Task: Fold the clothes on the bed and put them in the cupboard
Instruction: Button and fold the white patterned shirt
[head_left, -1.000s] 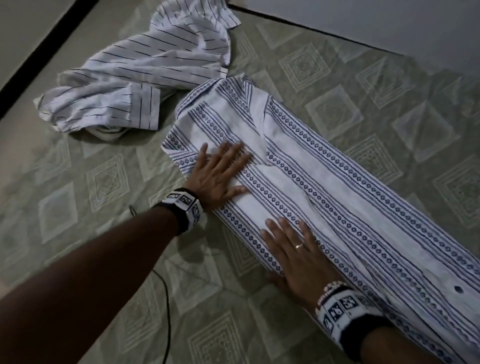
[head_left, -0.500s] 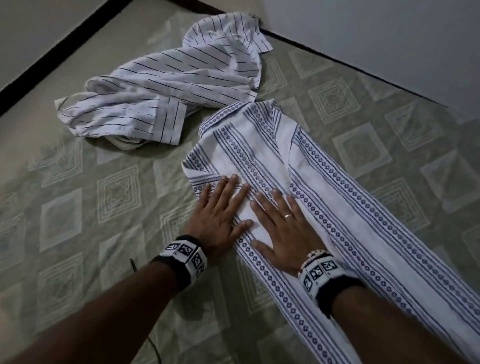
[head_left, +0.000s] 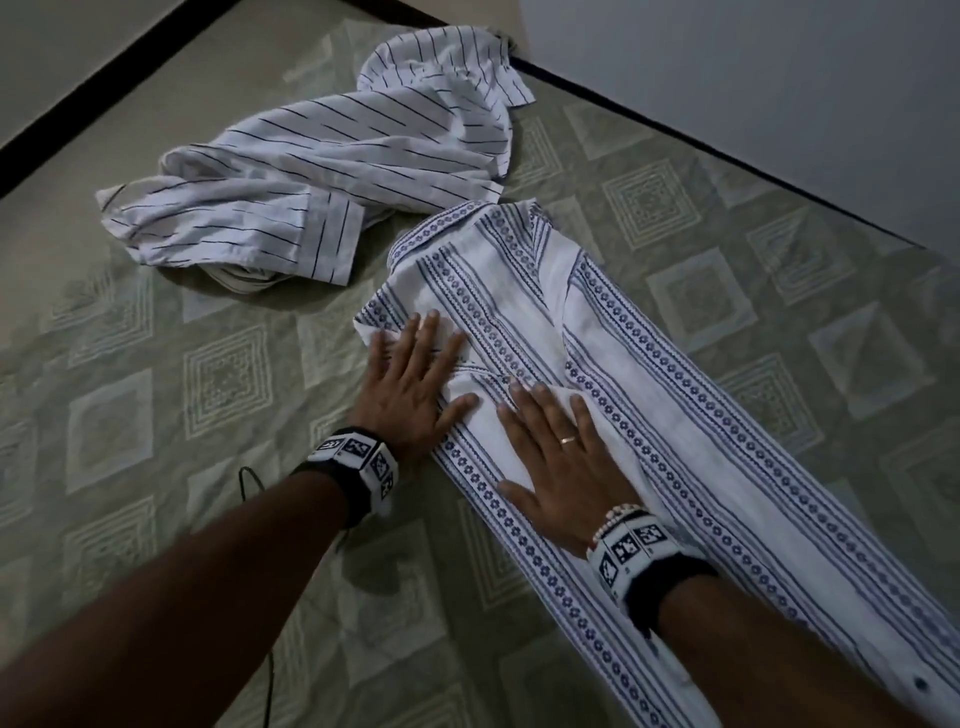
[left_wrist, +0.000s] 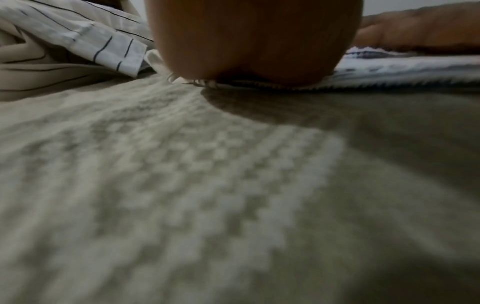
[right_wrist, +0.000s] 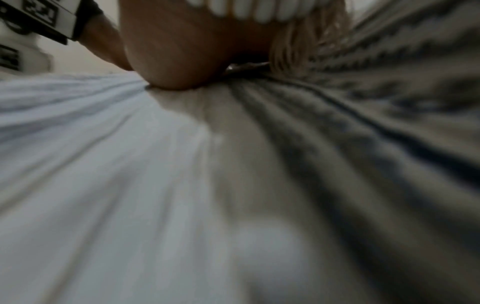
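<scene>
With my left hand (head_left: 410, 389) and right hand (head_left: 563, 457) now side by side, fingers flat on the patterned shirt (head_left: 649, 415) mid-bed (head_left: 208, 374), the right having slid up from lower down, the lengthwise fold is pressed; cross-folding comes next.

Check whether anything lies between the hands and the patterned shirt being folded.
Nothing visible does. The left hand and right hand both press flat on the patterned shirt. The striped shirt lies apart, behind it.
</scene>
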